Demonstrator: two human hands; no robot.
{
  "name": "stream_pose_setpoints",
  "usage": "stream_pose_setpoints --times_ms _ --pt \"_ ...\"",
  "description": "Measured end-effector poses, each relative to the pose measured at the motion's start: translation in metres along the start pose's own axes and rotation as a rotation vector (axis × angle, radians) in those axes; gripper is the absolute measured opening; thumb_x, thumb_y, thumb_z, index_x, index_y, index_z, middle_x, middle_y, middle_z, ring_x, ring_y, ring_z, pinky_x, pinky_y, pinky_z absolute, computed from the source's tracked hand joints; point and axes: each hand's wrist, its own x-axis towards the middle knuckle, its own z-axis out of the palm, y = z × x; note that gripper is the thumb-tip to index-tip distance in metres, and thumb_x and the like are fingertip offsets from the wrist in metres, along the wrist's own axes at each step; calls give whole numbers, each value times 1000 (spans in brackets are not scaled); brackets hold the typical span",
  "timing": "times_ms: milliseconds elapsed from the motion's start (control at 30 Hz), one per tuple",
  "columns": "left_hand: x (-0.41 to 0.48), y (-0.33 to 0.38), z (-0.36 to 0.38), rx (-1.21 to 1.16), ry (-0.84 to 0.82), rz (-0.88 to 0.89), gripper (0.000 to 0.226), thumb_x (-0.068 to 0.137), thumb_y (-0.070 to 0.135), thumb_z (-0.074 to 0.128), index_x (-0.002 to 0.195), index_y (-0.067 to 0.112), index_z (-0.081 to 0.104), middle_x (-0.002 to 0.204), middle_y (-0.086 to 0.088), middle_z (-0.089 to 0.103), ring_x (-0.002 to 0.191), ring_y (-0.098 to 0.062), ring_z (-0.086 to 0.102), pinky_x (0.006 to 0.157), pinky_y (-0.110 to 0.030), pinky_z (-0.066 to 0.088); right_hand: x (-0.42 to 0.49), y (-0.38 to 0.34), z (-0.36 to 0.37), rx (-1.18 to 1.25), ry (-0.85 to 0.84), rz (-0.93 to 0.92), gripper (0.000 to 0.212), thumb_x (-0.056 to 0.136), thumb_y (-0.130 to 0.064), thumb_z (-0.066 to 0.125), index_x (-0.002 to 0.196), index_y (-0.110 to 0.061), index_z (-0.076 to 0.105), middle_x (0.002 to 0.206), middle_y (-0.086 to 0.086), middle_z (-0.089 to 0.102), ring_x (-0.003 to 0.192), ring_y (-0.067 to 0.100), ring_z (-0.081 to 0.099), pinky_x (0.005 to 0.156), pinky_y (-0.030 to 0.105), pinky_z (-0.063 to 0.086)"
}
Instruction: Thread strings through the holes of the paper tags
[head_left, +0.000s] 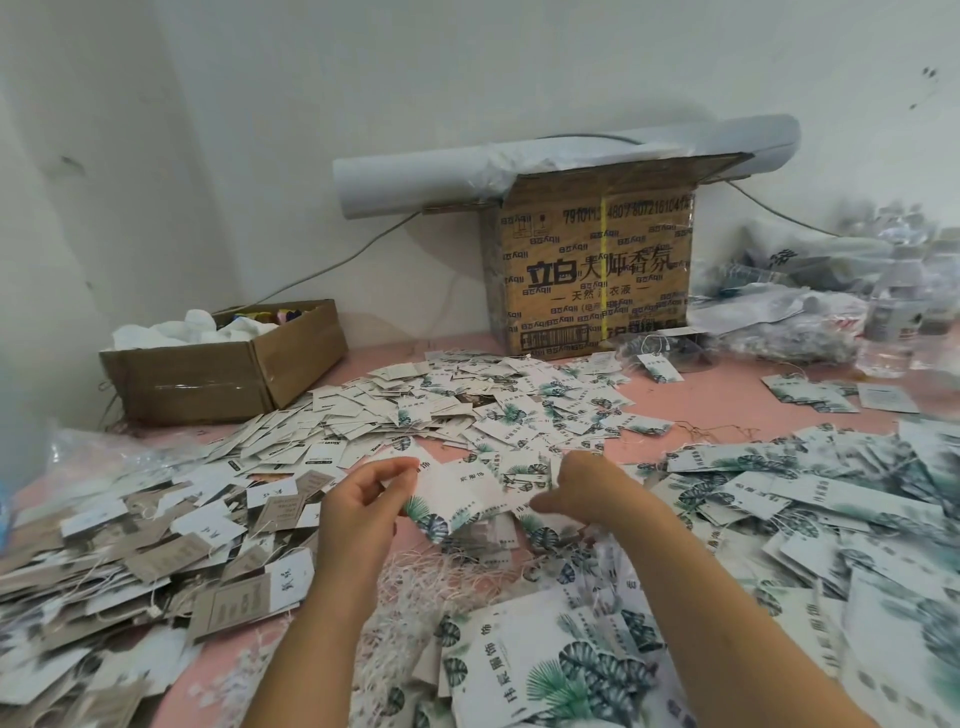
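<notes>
Several large leaf-printed tags (545, 670) lie nearest, beside a tangle of white strings (415, 577) on the pink counter (727, 395). Just beyond, both hands hold one white paper tag (462, 493) with green leaves at its corner. The left hand (358, 509) pinches its left edge and the right hand (587, 483) curls on its right edge. A heap of loose tags (467, 395) surrounds them. Farther back stand a low open carton (223, 374), a tall printed carton (592, 270) and a paper roll (415, 182).

Head-worn camera looks forward and down, close over the table (727, 395).
</notes>
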Motion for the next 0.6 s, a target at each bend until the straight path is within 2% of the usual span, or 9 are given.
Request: stream_pose_setpoints --times_ms 67,100,233,333,433,533,600 --pt "1 -1 0 21 -12 6 12 85 10 65 85 20 72 67 5 63 63 -12 47 52 -22 39 1 2 8 -90 -57 35 37 86 -42 61 90 -7 51 92 7 59 80 20 56 72 29 48" --pt "1 -1 0 30 -21 13 12 85 10 65 85 20 72 65 5 62 62 -12 46 52 -22 38 1 2 11 -137 -58 45 41 84 -46 62 95 -7 51 94 7 57 84 21 56 73 29 49" --pt "1 0 0 47 -41 32 12 85 8 66 84 18 72 59 9 60 55 -2 48 53 -20 38 3 1 18 -206 -36 74 42 79 -46 68 92 -11 47 85 1 53 84 21 55 70 30 47" --pt "0 0 1 49 -37 22 12 84 7 67 83 17 72 63 8 64 53 5 52 52 -16 39 2 -1 19 -198 -35 98 43 78 -45 70 93 -12 48 78 -2 51 84 20 55 71 30 47" --pt "0 1 2 50 -44 11 13 84 6 66 83 17 72 63 6 64 49 6 50 50 -15 40 1 -2 19 -200 5 103 45 77 -43 71 102 -12 49 84 -2 51 85 20 53 73 31 48" --pt "-2 1 3 50 -59 10 12 85 4 65 84 15 71 59 11 64 48 7 50 48 -12 41 2 -2 21 -206 54 115 40 78 -39 71 99 -15 47 81 -3 49 85 20 51 71 31 46" --pt "-3 2 3 46 -65 12 12 85 3 64 85 13 71 58 12 65 47 8 51 46 -9 40 2 -2 22 -208 69 121 40 77 -38 72 99 -15 47 86 -2 50 84 21 51 72 32 46"
